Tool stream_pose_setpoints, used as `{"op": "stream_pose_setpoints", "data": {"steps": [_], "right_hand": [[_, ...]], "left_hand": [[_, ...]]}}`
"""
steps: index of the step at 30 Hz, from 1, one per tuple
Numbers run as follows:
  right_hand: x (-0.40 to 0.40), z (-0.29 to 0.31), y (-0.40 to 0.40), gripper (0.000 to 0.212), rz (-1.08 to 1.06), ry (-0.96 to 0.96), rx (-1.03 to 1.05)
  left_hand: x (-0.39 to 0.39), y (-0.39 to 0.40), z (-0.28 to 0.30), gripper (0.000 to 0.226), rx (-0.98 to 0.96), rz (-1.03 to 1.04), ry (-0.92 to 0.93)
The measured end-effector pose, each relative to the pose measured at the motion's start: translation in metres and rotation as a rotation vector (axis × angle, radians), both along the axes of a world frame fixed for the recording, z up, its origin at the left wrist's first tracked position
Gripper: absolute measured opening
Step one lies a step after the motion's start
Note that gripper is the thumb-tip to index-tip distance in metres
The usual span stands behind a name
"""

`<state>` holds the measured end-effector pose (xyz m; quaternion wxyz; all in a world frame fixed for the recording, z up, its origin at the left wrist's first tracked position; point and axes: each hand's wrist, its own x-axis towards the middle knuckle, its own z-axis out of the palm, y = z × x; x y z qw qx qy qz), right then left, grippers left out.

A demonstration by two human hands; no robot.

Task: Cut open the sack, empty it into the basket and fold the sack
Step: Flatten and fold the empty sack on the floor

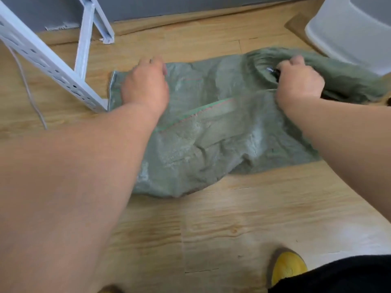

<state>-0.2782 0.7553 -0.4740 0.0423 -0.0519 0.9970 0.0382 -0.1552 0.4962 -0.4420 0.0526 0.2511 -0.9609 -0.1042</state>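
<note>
We see one green woven sack point(211, 127) flat on the wood floor point(211, 225), long axis left-right. Our left hand point(146, 87) grips its left end; our right hand point(298, 81) bunches its right end beside one white basket point(347, 32).

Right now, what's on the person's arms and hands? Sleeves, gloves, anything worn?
Nothing. The left hand and right hand are bare: no gloves, rings, watch or bands show. Both forearms are bare up to the frame edge, no sleeves in view. Elsewhere, a yellow shoe and dark clothing show at bottom right.
</note>
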Motion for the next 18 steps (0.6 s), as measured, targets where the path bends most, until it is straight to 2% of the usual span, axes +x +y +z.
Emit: {"op": "stream_pose_setpoints", "data": {"steps": [1,2,4,6,7,9,12,14,16,18], "right_hand": [[0.007,-0.003,-0.006,0.035,0.042,0.005,-0.033],[0.014,-0.01,-0.012,0.03,0.082,-0.004,-0.029],[0.029,-0.026,-0.021,0.027,0.142,-0.135,-0.088],[0.038,-0.043,-0.026,0.033,0.273,-0.323,-0.104],[0.04,-0.048,-0.028,0.037,0.328,-0.401,-0.089],[0.041,-0.056,-0.032,0.056,0.386,-0.515,-0.068],[0.043,-0.072,-0.037,0.1,0.388,-0.57,-0.056],[0.041,-0.081,-0.04,0.116,0.39,-0.534,-0.062],[0.039,-0.084,-0.044,0.113,0.408,-0.52,-0.029],[0.038,-0.089,-0.05,0.086,0.438,-0.503,0.09]], "left_hand": [[0.004,0.006,0.001,0.019,0.061,-0.01,-0.02],[0.009,0.009,-0.004,0.022,0.102,-0.062,-0.13],[0.028,0.016,-0.027,0.039,0.213,-0.165,-0.472],[0.051,0.018,-0.05,0.056,0.209,-0.224,-0.742],[0.062,0.016,-0.057,0.074,0.153,-0.249,-0.8],[0.08,0.009,-0.068,0.106,0.019,-0.313,-0.802],[0.091,-0.009,-0.07,0.124,-0.176,-0.302,-0.778],[0.087,-0.023,-0.064,0.129,-0.212,-0.263,-0.846],[0.079,-0.036,-0.056,0.132,-0.207,-0.238,-1.018],[0.072,-0.045,-0.045,0.118,-0.263,-0.205,-1.186]]}}
